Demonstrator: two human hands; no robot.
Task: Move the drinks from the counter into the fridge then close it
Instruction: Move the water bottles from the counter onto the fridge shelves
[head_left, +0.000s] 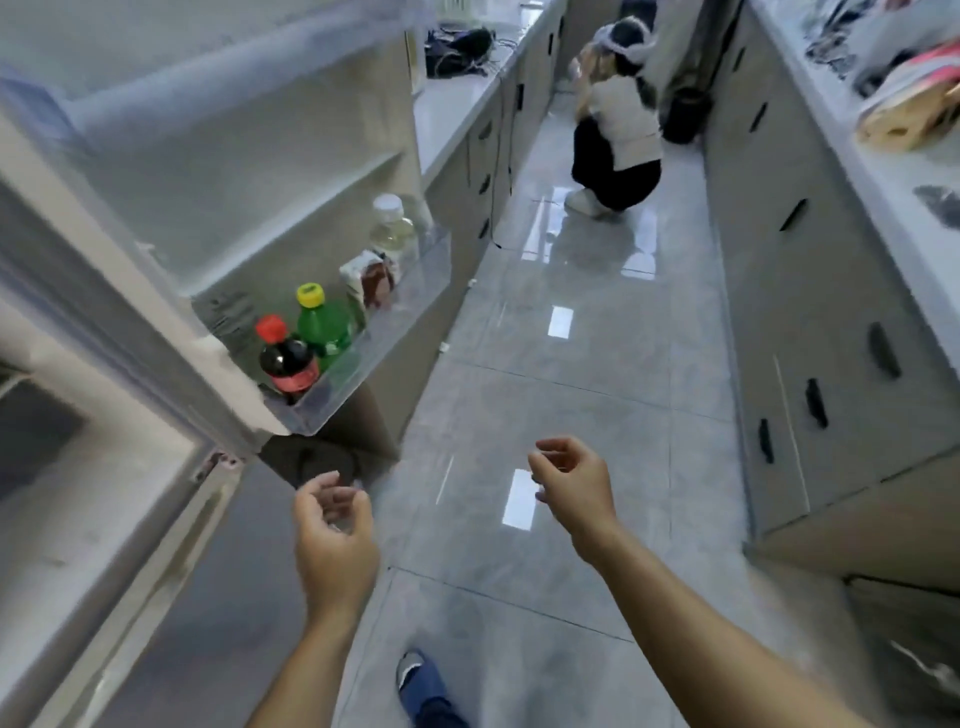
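The fridge door (171, 171) stands open on the left. Its lowest door shelf (379, 338) holds a dark cola bottle with a red cap (287, 361), a green bottle with a yellow cap (324, 325), a small carton (369, 280) and a clear bottle with a white cap (393, 228). My left hand (332, 540) hovers below that shelf, fingers curled apart, holding nothing. My right hand (571, 483) is out over the floor to the right, also empty with its fingers apart.
A person (618, 124) crouches on the glossy tiled floor down the aisle. Grey cabinets with black handles (810, 312) line the right side under a counter (883, 171) carrying cloths. A left counter (457, 98) holds dark cables. My foot (421, 686) shows below.
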